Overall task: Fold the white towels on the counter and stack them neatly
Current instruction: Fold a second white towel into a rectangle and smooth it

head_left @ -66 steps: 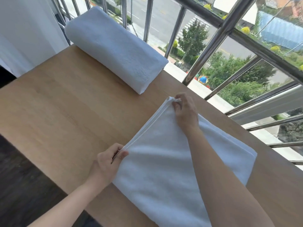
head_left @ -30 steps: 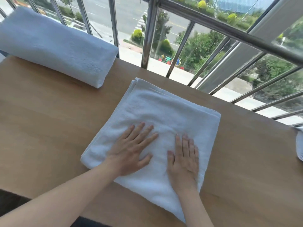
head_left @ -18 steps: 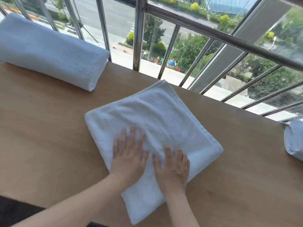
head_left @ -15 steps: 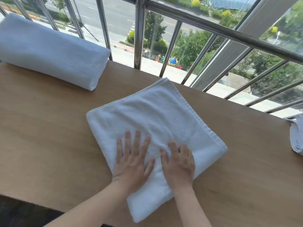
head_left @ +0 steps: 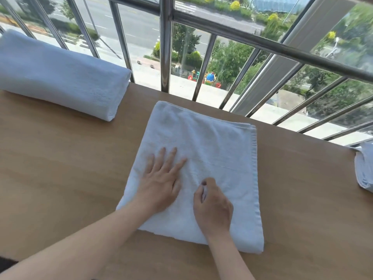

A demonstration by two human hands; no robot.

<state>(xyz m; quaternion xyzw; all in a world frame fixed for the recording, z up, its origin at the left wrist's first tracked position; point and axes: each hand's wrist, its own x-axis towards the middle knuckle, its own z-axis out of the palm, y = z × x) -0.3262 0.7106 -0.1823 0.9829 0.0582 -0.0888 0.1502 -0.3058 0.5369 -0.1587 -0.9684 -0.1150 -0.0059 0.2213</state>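
Nearest the person, the left hand (head_left: 161,182) lies flat with fingers spread on the folded towel (head_left: 212,142), probably pinning its layers so they do not slide. Beside it, the right hand (head_left: 213,209) curls its fingers on the cloth; whether it pinches a fold cannot be told. Farther back on the counter (head_left: 60,168), a thick folded towel (head_left: 60,77) lies against the railing (head_left: 165,47), likely the stack to join.

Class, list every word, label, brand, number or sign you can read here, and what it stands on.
None readable.
The folded towel, the rolled towel and the counter show no print or tag.
Anything outside beyond the railing is too small and blurred to read.
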